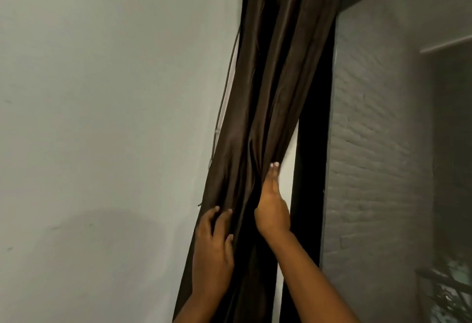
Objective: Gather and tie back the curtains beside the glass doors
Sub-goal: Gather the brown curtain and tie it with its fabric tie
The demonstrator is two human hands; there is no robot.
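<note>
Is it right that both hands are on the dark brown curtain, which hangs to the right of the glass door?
Not quite. The head view shows the left hand and right hand both on the dark brown curtain, but it hangs to the left of the glass door, between the door's black frame and the pale wall.
</note>
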